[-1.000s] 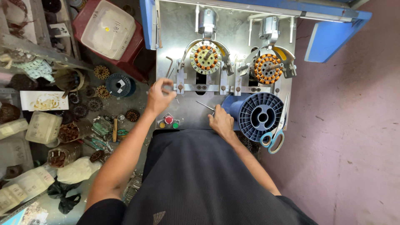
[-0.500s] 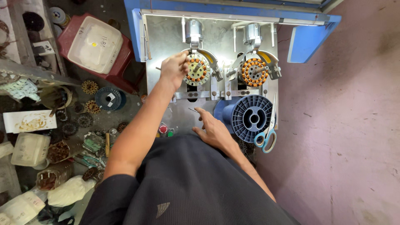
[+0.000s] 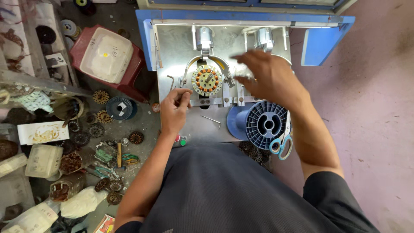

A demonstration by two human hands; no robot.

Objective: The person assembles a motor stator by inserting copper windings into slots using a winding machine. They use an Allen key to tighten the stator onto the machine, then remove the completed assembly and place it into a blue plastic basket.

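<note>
A metal winding machine (image 3: 172,47) with a blue frame stands before me. Its left fixture holds a round stator (image 3: 207,80) with orange and white slots. My left hand (image 3: 174,110) rests at that fixture's lower left edge, fingers curled together at a small metal part; nothing shows in its grip. My right hand (image 3: 267,77) hovers blurred over the right fixture with fingers spread, hiding the stator there. It holds nothing.
A blue wire spool (image 3: 265,125) lies on the machine plate, with blue-handled scissors (image 3: 280,146) beside it and a hex key (image 3: 212,120) to its left. A red stool with a white tub (image 3: 108,54) and several loose stators (image 3: 101,97) crowd the floor at left.
My left hand came down from the left stator to the fixture's lower left edge. My right hand rose from the plate beside the spool to over the right fixture.
</note>
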